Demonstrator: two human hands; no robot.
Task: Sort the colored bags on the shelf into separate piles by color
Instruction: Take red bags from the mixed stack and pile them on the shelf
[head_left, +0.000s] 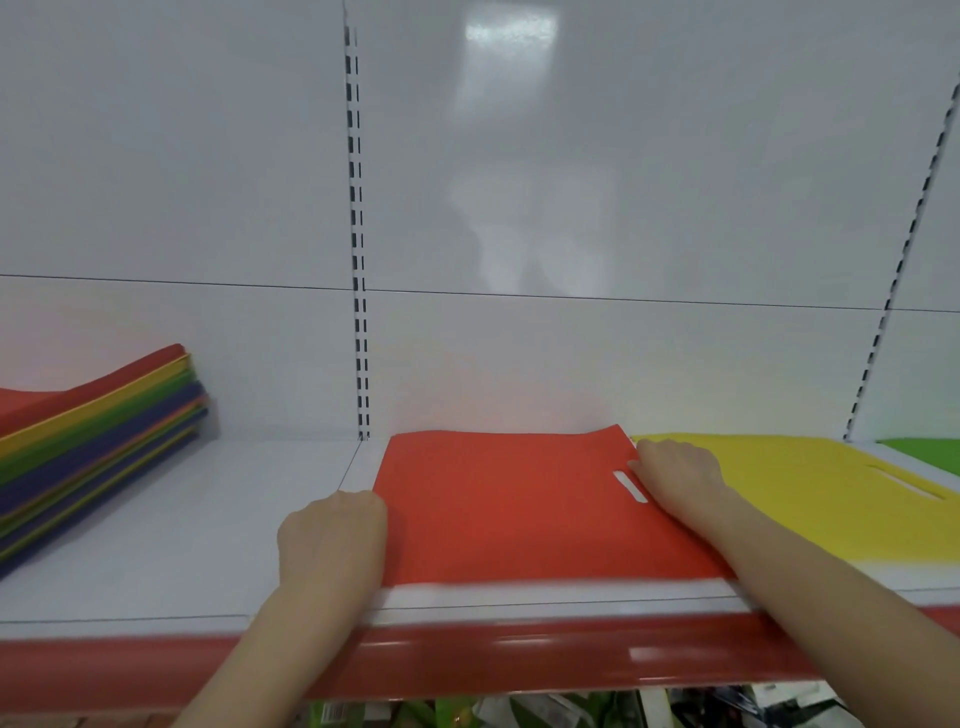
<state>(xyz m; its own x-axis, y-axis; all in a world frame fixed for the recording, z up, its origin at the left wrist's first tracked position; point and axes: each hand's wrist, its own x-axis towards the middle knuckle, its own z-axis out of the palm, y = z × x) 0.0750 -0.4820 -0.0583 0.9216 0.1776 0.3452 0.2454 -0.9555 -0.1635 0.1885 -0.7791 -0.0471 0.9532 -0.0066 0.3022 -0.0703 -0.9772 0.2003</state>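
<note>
I pinch the left edge of the red bag (498, 509) with my left hand (332, 535) and press my flat right hand (675, 473) on its right edge, on the shelf (156, 545) beside a yellow bag (810, 493) and a green bag (924, 452), with the tall mixed stack (93, 441) unsorted.

Glossy white back panel (623, 156), black-slotted uprights (356, 208), white shelf (156, 545), red front rail (519, 662), soft light glare (511, 31)

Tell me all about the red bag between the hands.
The red bag lies flat on the white shelf, felt-like, rectangular, with a slot handle cut near its right end. Its far right corner lifts slightly. The left hand curls at its left edge; the right hand rests by the slot.
</note>
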